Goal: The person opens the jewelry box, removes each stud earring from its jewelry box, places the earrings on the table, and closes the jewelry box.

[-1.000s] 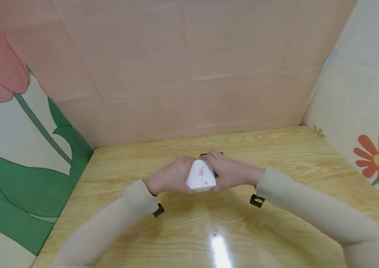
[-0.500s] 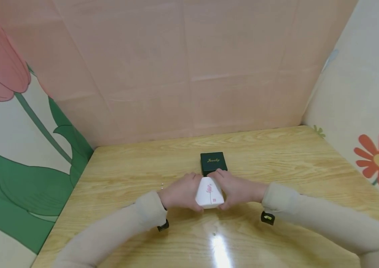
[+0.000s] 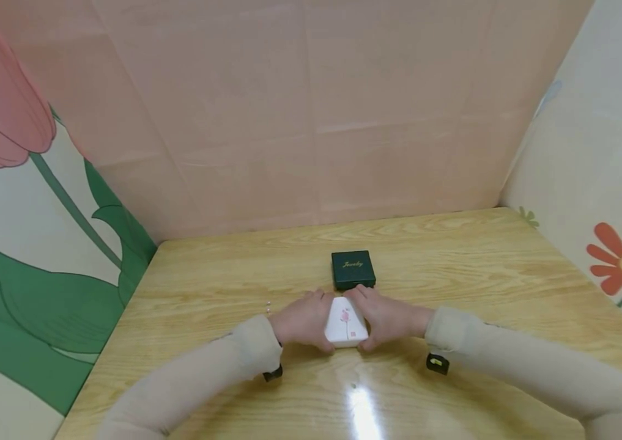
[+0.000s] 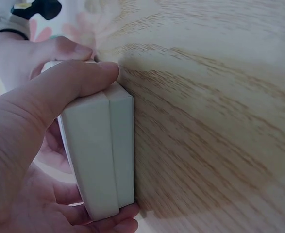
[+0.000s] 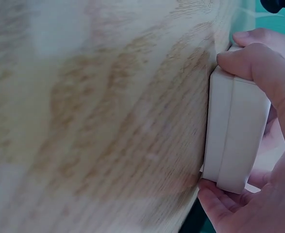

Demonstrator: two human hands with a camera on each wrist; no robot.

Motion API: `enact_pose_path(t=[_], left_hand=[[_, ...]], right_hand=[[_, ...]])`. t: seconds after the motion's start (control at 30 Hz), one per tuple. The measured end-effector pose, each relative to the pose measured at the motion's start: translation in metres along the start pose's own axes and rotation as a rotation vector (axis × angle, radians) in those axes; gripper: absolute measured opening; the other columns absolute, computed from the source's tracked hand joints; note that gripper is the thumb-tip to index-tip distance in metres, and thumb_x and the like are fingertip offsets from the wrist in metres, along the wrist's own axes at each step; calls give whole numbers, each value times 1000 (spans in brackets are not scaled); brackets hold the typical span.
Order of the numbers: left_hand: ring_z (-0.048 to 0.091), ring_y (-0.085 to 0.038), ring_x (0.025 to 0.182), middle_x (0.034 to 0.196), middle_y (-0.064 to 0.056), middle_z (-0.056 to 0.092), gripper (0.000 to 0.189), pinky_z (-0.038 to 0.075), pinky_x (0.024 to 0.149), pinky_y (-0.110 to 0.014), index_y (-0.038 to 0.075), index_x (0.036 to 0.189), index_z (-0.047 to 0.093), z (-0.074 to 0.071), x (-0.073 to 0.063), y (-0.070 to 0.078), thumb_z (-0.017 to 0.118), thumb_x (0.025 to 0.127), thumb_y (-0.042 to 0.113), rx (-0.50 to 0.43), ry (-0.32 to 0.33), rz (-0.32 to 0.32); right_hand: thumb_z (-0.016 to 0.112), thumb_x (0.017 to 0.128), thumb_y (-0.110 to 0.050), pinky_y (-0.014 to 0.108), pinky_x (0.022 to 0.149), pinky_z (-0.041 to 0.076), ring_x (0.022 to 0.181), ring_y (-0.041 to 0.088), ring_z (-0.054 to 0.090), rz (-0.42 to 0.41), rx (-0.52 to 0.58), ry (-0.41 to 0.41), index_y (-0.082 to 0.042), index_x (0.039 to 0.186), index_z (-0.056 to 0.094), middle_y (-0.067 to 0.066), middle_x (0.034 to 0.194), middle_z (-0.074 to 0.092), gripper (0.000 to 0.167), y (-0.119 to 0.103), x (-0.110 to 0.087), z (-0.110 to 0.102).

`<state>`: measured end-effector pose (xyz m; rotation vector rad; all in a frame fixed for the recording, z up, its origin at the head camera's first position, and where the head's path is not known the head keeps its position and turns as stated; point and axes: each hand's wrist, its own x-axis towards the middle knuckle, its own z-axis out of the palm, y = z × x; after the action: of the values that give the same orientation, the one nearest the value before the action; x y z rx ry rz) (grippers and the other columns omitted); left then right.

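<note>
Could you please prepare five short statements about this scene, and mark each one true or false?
1. The left hand and right hand both hold the white lidded box with a pink flower print. True.
2. The dark green square box bears gold lettering. True.
3. The green box is nearer to the person than the white box. False: it lies farther away.
4. A lid seam shows along the white box's side. True.
5. The person's sleeves are black. False: the fabric sleeves are pale beige.

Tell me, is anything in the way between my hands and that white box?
Nothing visible: your left hand and right hand both grip the white box directly. The dark green box sits beyond it.
</note>
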<state>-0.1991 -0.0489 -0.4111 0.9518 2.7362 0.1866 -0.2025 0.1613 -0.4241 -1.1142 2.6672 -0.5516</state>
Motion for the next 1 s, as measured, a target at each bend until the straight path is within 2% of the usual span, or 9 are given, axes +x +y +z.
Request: enact_pose_path(t=[0.27,0.5,0.67,0.83,1.0], left_hand=[[49,-12,91,110,-5,54,90,46,80,-24,4,132,46,-1,1,1,87,62,43,22,-10,-1],[49,-12,92,110,-4,54,91,46,80,-24,5,132,47,0,2,1,87,61,43,18,-16,-10],[50,-14,95,114,-7,54,96,47,84,-26,3,135,43,1,3,0,86,62,48,40,-27,-26],[51,-14,95,114,-7,54,96,47,86,-27,2,135,43,0,2,0,87,62,47,25,-26,-24],[50,-14,93,112,-7,54,96,47,83,-26,2,134,44,0,2,1,86,61,47,26,-23,-19]], right_hand=[[85,64,-30,35,94,44,102,14,43,-1,3,-11,-5,138,38,2,120,45,91,1,0,1],[87,66,-35,39,99,43,109,16,44,-8,34,-11,-4,141,35,3,126,45,96,6,-2,1],[88,62,-45,42,103,40,116,19,43,36,16,5,0,139,37,5,126,46,102,14,-8,2],[86,61,-50,46,105,37,116,24,42,91,17,-8,1,132,42,8,123,46,98,18,-11,1],[85,62,-51,46,102,38,112,24,42,98,25,0,1,129,45,7,119,46,94,21,-11,3]])
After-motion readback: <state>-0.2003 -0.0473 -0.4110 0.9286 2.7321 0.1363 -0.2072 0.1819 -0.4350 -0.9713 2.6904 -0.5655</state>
